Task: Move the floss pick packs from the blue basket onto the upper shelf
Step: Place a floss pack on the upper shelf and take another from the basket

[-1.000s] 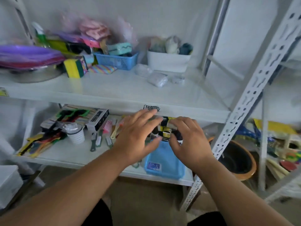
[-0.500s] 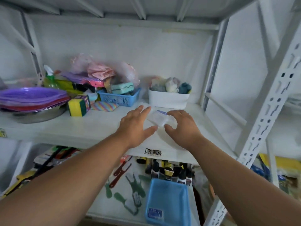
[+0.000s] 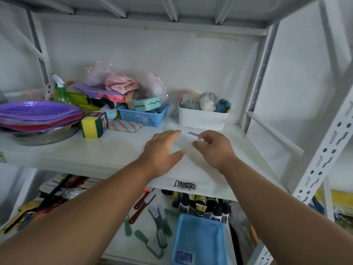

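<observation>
A clear floss pick pack (image 3: 183,143) with a blue label lies on the white upper shelf (image 3: 114,150), between my two hands. My right hand (image 3: 213,148) pinches its right edge with fingertips and thumb. My left hand (image 3: 162,148) lies flat against its left side, fingers spread over the pack's corner. Another clear pack (image 3: 174,126) rests just behind, in front of the white tub. The blue basket (image 3: 199,240) sits on the lower shelf at the bottom of the view; what shows of its inside looks empty.
On the upper shelf stand a white tub (image 3: 202,118) of cloths, a small blue mesh basket (image 3: 142,116), a sponge pack (image 3: 94,124) and purple plates (image 3: 38,113). The lower shelf holds brushes (image 3: 158,226) and dark bottles (image 3: 200,206). A perforated upright (image 3: 324,146) is at the right.
Both hands rose from the lower shelf by the blue basket to the upper shelf. The pack between them now lies a little further back on the shelf.
</observation>
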